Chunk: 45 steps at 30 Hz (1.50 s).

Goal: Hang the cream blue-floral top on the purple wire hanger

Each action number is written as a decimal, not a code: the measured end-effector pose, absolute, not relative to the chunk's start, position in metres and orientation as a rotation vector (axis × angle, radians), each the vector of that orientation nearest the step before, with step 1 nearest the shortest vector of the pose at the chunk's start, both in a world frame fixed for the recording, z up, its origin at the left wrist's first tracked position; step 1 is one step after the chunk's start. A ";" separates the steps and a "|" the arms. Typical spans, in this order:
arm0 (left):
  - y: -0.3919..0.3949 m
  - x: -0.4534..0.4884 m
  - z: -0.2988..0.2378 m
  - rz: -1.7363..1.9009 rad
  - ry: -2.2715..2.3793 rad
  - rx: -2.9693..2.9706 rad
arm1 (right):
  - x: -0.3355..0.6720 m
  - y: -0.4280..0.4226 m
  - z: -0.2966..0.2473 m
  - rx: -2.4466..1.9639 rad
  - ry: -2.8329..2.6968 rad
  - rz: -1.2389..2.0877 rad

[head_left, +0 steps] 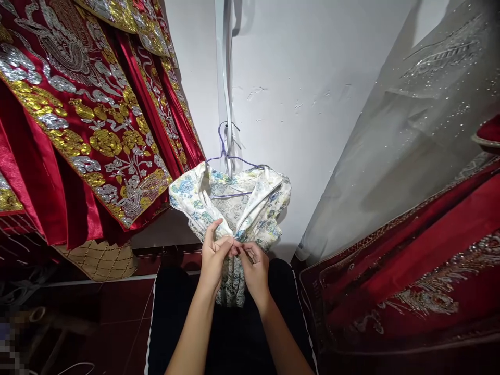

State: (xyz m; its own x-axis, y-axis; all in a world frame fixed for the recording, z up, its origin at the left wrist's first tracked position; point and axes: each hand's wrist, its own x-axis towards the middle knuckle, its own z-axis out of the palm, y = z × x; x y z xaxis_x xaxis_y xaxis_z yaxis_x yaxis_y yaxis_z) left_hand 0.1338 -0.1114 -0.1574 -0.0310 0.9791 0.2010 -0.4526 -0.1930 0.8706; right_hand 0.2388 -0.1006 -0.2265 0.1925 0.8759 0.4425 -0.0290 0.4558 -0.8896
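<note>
A white dress (185, 190) with blue and yellow flowers hangs in front of me on a thin purple wire hanger (222, 139). Its neckline crosses in a V, and the patterned inside of the back shows through the opening. My left hand (214, 255) pinches the front of the dress at the bottom of the V, with the thumb raised along the fabric. Right beside it, my right hand (254, 263) pinches at the same spot, fingertips nearly touching the left ones. The small bit between the fingertips is hidden. Below the hands the skirt falls in folds.
The hanger hooks by a white upright pole (224, 67) against a white wall (312, 67). Red gowns with gold and silver embroidery (105, 140) hang at the left. At the right are a sheer white sequinned gown (375, 156) and a red beaded garment (433, 250). Dark red tiles (121, 307) cover the floor.
</note>
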 end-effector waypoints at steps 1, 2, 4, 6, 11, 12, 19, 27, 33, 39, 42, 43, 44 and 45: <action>-0.111 0.137 -0.153 1.540 0.728 0.997 | 0.237 -0.099 -0.229 -0.881 -1.190 0.762; -0.109 0.140 -0.147 1.559 0.725 1.002 | 0.234 -0.097 -0.232 -0.871 -1.177 0.758; -0.098 0.144 -0.131 1.611 0.720 1.022 | 0.231 -0.093 -0.238 -0.878 -1.170 0.740; -0.080 0.145 -0.107 1.658 0.700 1.054 | 0.232 -0.089 -0.245 -0.920 -1.187 0.712; -0.036 0.135 -0.039 1.705 0.666 1.197 | 0.253 -0.090 -0.257 -1.043 -1.285 0.662; -0.030 0.132 -0.029 1.712 0.657 1.221 | 0.257 -0.093 -0.260 -1.066 -1.305 0.658; -0.036 0.130 -0.016 1.632 0.628 1.396 | 0.263 -0.098 -0.263 -1.056 -1.366 0.764; -0.047 0.119 -0.032 1.585 0.671 1.544 | 0.265 -0.039 -0.086 -0.700 -1.464 0.669; -0.047 0.108 -0.040 1.519 0.744 1.610 | 0.252 -0.015 -0.056 -0.690 -1.706 0.381; -0.034 0.110 -0.053 1.511 0.807 1.688 | 0.258 -0.006 -0.058 -0.778 -1.846 0.068; -0.032 0.111 -0.049 1.465 0.813 1.714 | 0.259 -0.008 -0.050 -0.742 -1.823 0.088; -0.032 0.111 -0.047 1.457 0.804 1.720 | 0.258 -0.010 -0.048 -0.732 -1.804 0.106; -0.032 0.110 -0.045 1.458 0.791 1.730 | 0.258 -0.012 -0.045 -0.726 -1.785 0.124; -0.032 0.109 -0.044 1.465 0.779 1.745 | 0.257 -0.015 -0.042 -0.721 -1.768 0.139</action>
